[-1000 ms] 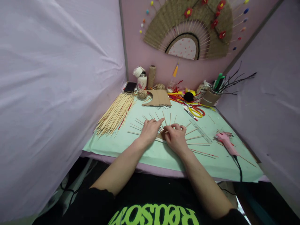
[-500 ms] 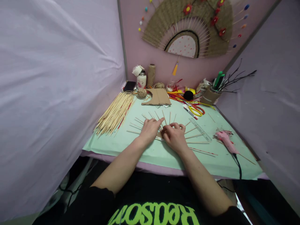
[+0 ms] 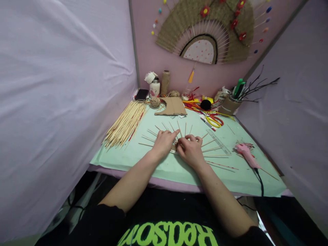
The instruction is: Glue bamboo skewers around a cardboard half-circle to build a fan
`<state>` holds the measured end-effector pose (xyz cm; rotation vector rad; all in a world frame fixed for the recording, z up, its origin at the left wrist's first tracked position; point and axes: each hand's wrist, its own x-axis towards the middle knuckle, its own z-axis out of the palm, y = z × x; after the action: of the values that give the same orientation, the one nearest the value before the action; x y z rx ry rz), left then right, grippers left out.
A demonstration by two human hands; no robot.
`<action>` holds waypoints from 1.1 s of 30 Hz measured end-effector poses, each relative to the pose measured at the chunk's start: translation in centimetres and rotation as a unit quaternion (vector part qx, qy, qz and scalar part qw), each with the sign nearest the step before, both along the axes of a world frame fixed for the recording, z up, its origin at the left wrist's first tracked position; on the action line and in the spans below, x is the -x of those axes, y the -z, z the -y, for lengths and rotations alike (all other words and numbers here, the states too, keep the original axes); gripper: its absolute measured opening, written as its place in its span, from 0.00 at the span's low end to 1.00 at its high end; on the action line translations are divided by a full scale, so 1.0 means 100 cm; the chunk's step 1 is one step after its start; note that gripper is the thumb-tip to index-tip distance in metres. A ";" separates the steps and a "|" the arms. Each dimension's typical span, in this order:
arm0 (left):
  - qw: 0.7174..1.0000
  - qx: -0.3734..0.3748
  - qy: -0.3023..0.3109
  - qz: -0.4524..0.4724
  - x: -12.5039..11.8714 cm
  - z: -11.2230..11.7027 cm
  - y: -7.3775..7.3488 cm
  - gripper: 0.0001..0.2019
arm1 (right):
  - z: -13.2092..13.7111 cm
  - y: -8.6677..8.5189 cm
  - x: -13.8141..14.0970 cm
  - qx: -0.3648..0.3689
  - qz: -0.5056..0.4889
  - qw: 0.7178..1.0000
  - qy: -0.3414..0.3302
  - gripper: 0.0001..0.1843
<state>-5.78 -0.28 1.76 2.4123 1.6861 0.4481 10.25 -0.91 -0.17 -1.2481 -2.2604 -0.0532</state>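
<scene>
Thin bamboo sticks [image 3: 146, 145] fan out on the table around a small brown cardboard base [image 3: 174, 147] with a pale lower edge. My left hand [image 3: 164, 140] rests over the left-hand sticks, its index finger stretched to the right against an upright stick [image 3: 179, 127]. That hand's thumb is hidden. Close beside it, my right hand [image 3: 191, 147] is closed, thumb and fingers bent together at the inner end of a stick over the base. The pinched spot is mostly covered by the fingers. More sticks [image 3: 215, 156] spread out from beneath the right hand.
A pile of bamboo sticks [image 3: 125, 126] lies left. Cut cardboard [image 3: 173, 106], twine balls [image 3: 155, 102] and yellow-handled scissors [image 3: 214, 120] lie behind. To the right are a clear ruler [image 3: 219, 141] and pink glue gun [image 3: 248, 155] with its cord. A decorated fan [image 3: 169, 34] hangs behind.
Both hands stay almost in the same place over the cardboard base. The right fingers shift very slightly; the sticks keep their layout.
</scene>
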 end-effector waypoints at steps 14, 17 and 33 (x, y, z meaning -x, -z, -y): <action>1.000 -0.001 0.003 -0.014 0.000 -0.002 0.002 0.25 | 0.000 -0.001 0.002 -0.002 0.010 1.000 0.010 0.07; 1.000 -0.004 0.003 -0.013 0.000 -0.002 0.002 0.25 | 0.000 -0.001 0.002 -0.004 0.014 1.000 0.012 0.07; 0.999 0.002 0.048 0.022 0.002 -0.004 0.006 0.26 | -0.001 0.001 0.002 0.008 -0.008 1.000 0.012 0.06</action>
<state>-5.97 0.13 1.16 2.4478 1.5446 0.4798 10.07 -0.81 -0.25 -1.2792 -2.2378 -0.0332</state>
